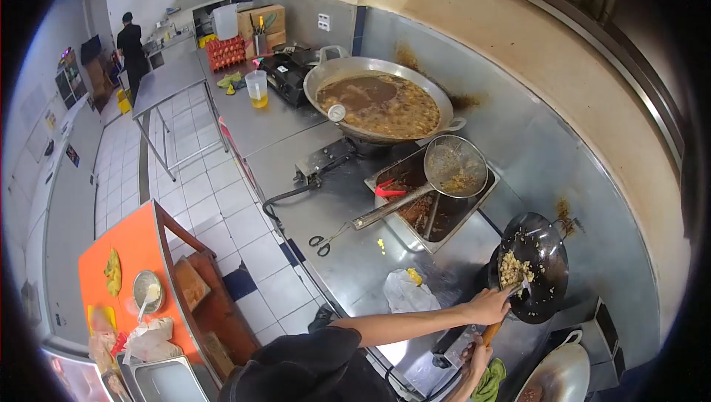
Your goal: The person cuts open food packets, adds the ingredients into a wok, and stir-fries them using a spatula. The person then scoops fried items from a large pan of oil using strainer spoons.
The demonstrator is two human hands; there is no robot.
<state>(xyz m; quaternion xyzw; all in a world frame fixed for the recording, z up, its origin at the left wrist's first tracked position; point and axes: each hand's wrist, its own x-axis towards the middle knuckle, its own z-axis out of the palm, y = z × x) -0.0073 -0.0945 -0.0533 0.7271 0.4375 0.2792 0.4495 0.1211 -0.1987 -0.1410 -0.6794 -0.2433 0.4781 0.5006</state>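
Note:
My left hand (486,306) is closed round the handle of a metal spatula (526,284), whose blade lies in the food in a black wok (548,261). The food (514,269) is pale yellow and crumbly, with bits stuck to the wok's side. My right hand (477,359) grips the wok's wooden handle (490,333). The wok tilts on the stove. A green cloth (489,381) lies beside my right hand. A white plastic bag (409,292) rests on the steel counter near my left forearm.
A mesh strainer (455,167) lies across a steel tray (421,235) with red tongs (388,190). Behind them stands a large pan of brown liquid (378,98). Scissors (323,243) lie near the counter edge. Another pan (566,372) is at lower right. A person (132,50) stands far back.

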